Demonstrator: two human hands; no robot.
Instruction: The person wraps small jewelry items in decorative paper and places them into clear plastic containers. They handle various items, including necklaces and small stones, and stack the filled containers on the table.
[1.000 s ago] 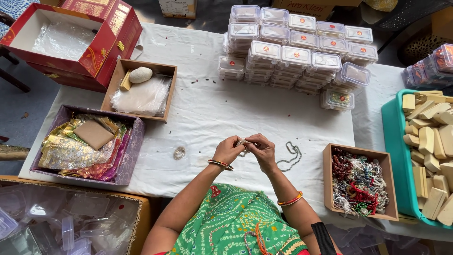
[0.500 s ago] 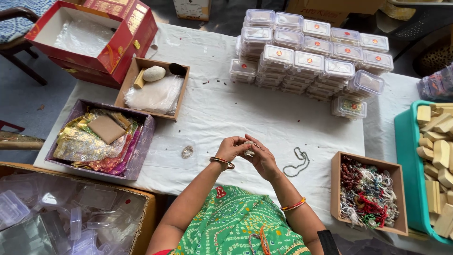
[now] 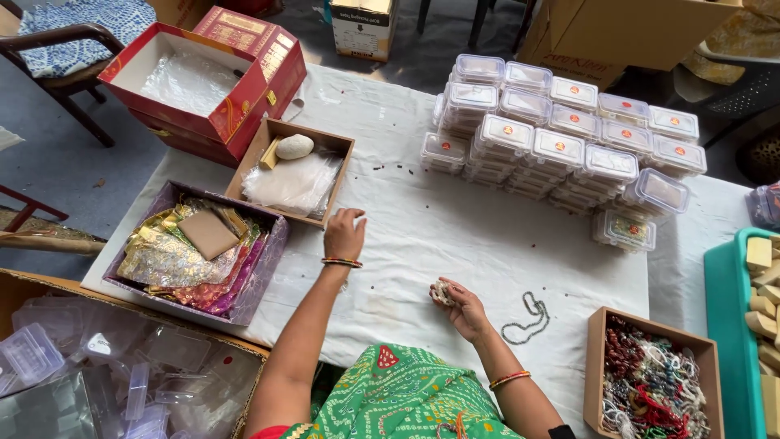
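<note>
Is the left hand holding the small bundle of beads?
No. The bead bundle sits in the right hand; the left hand reaches over the white cloth, empty.

A small packing workshop: stacked clear boxes [image 3: 561, 150], a box of beads [image 3: 650, 390], cardboard cartons [image 3: 626, 32] around the table [image 3: 455, 236].

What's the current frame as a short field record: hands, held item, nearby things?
left hand: stretched forward over the white cloth, next to the brown tray of clear pouches; whether it holds anything cannot be told
right hand: closed on a small pale beaded bundle
bead string: lies loose on the cloth, right of the right hand
near right: cardboard box of mixed beads
far side: stacked clear lidded boxes
left: purple tray of foil sheets
</note>
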